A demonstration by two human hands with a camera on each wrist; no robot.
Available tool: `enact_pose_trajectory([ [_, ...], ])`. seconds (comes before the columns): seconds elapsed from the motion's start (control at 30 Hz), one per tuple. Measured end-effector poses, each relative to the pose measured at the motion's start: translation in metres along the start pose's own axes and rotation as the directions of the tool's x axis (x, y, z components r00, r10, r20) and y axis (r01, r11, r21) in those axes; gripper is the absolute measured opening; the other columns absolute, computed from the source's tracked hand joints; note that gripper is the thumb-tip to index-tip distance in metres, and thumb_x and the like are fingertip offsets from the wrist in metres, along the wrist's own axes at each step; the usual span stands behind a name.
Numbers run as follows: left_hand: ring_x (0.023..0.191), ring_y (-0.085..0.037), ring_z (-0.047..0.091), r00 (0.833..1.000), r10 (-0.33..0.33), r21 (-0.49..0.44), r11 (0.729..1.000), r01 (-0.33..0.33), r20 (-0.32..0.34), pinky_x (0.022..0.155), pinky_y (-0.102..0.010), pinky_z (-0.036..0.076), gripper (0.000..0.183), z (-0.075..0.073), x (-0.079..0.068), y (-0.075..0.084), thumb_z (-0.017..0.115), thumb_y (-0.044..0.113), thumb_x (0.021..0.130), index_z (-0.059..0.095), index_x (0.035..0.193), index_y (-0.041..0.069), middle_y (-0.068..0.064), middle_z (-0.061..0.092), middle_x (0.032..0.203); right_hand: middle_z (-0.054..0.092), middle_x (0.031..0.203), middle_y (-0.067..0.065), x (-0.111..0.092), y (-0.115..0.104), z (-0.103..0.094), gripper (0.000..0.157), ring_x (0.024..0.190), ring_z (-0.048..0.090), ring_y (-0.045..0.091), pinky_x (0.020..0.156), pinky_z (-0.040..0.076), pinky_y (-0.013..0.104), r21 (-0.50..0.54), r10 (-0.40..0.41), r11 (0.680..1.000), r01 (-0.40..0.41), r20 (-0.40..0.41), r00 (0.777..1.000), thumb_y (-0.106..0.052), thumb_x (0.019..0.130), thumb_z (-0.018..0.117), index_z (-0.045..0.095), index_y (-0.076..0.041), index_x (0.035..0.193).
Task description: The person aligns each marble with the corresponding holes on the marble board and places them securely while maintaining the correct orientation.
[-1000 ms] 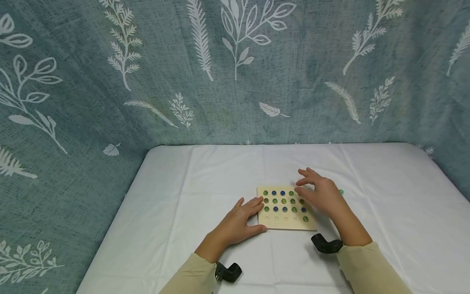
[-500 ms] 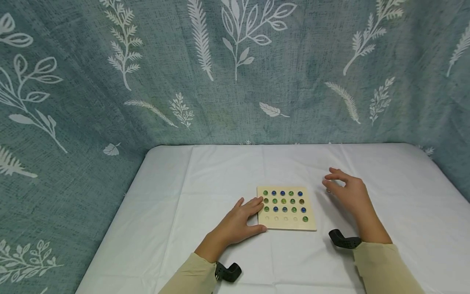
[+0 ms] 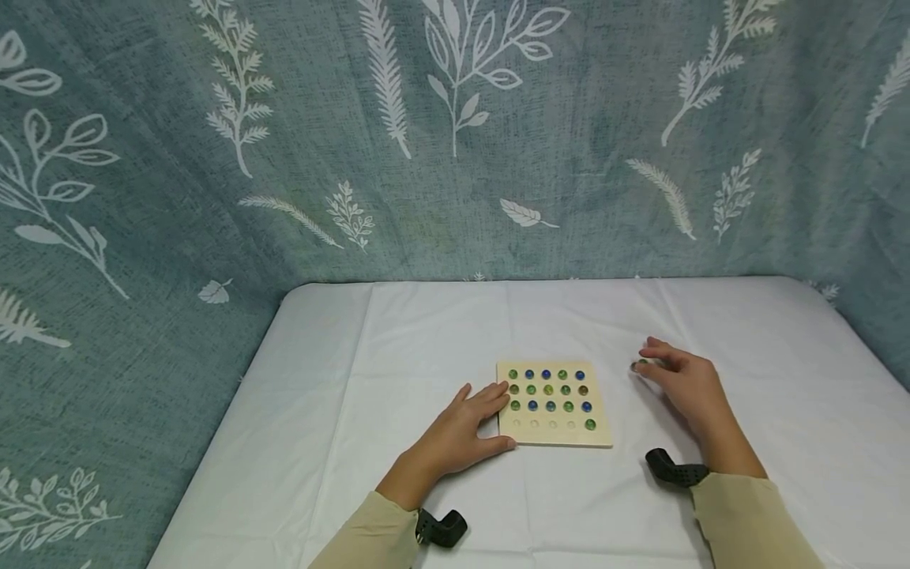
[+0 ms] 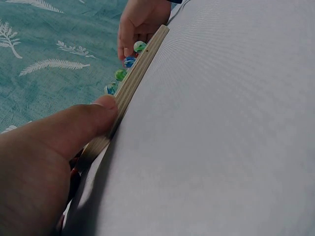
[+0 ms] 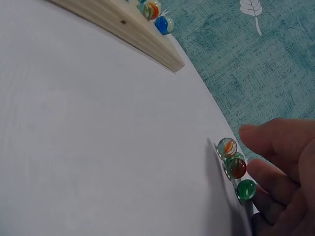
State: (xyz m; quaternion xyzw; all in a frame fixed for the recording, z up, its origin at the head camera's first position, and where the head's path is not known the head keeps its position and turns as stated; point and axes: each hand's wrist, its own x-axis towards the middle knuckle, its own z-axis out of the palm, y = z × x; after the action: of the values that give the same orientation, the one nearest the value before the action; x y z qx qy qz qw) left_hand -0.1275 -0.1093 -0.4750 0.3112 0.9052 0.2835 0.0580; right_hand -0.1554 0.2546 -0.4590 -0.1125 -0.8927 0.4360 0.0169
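A pale wooden board (image 3: 600, 435) lies on the table, with rows of green and blue marbles (image 3: 549, 390) seated on it. Along its front row, round hollows show left of a single green marble (image 3: 590, 424). My left hand (image 3: 455, 435) touches the board's left side with extended fingers, its thumb against the front edge. To the board's right, my right hand (image 3: 690, 387) reaches down at a small cluster of loose marbles (image 5: 237, 168), clear, red and green. Thumb and fingers stand apart there, with no marble pinched between them in the right wrist view.
A white cloth (image 3: 398, 340) covers the table under the board. Behind it hangs a blue-green curtain (image 3: 455, 205) with white leaf prints. Black wrist-worn devices (image 3: 442, 528) stick out below both hands.
My right hand has moved right from the board's back right corner, where a blue marble now shows, and lowered to the loose marbles. My left hand stays in place.
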Motion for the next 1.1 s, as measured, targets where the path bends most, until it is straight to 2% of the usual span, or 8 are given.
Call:
enact_pose_trajectory([
  [0.1, 0.148, -0.007, 0.027, 1.0, 0.0, 0.002, 1.0, 0.0, 0.001, 0.127, -0.039, 0.011, 0.073, 0.0, 0.0, 0.001, 0.069, 0.051, 0.088, 0.047, 0.148, 0.015, 0.009, 0.032, 0.159, 0.039, 0.155, 0.01, -0.001, 0.001, 0.0, 0.05, 0.146, 0.029, 0.041, 0.116, 0.025, 0.063, 0.004, -0.021, 1.0, 0.021, 0.014, 1.0, -0.04, 0.093, 0.067, 0.064, -0.004, 0.128],
  [0.3, 0.148, -0.008, 0.028, 1.0, -0.001, 0.002, 1.0, 0.001, -0.002, 0.127, -0.039, 0.012, 0.073, 0.0, 0.001, 0.001, 0.069, 0.051, 0.088, 0.047, 0.147, 0.015, 0.009, 0.033, 0.159, 0.04, 0.154, 0.015, 0.001, 0.003, 0.005, 0.042, 0.144, 0.03, 0.045, 0.115, 0.026, 0.064, -0.039, -0.059, 0.997, 0.059, 0.002, 0.998, -0.027, 0.092, 0.069, 0.064, -0.003, 0.125],
  [0.57, 0.148, -0.007, 0.027, 1.0, -0.006, -0.004, 1.0, 0.006, 0.003, 0.127, -0.038, 0.011, 0.073, 0.0, 0.0, 0.002, 0.069, 0.051, 0.088, 0.047, 0.148, 0.016, 0.01, 0.032, 0.159, 0.041, 0.153, 0.017, 0.002, 0.004, 0.01, 0.033, 0.145, 0.028, 0.045, 0.116, 0.024, 0.064, -0.076, -0.074, 0.994, 0.072, -0.018, 0.997, -0.015, 0.09, 0.069, 0.067, -0.003, 0.121],
  [0.77, 0.148, -0.007, 0.027, 1.0, -0.003, -0.006, 1.0, 0.003, 0.0, 0.127, -0.039, 0.011, 0.073, 0.0, 0.0, 0.001, 0.068, 0.052, 0.088, 0.047, 0.148, 0.016, 0.01, 0.032, 0.159, 0.042, 0.152, 0.019, 0.003, 0.004, 0.012, 0.027, 0.145, 0.026, 0.045, 0.116, 0.023, 0.064, -0.106, -0.093, 0.99, 0.09, -0.028, 0.995, -0.013, 0.09, 0.068, 0.068, -0.003, 0.115],
  [1.1, 0.147, -0.009, 0.029, 1.0, 0.01, 0.0, 1.0, -0.01, -0.007, 0.127, -0.04, 0.012, 0.073, 0.0, 0.0, 0.001, 0.069, 0.051, 0.088, 0.048, 0.147, 0.015, 0.008, 0.033, 0.159, 0.041, 0.153, 0.019, 0.001, 0.002, 0.012, 0.028, 0.146, 0.025, 0.044, 0.116, 0.023, 0.065, -0.115, -0.088, 0.99, 0.086, -0.016, 0.996, -0.016, 0.092, 0.069, 0.069, -0.003, 0.116],
])
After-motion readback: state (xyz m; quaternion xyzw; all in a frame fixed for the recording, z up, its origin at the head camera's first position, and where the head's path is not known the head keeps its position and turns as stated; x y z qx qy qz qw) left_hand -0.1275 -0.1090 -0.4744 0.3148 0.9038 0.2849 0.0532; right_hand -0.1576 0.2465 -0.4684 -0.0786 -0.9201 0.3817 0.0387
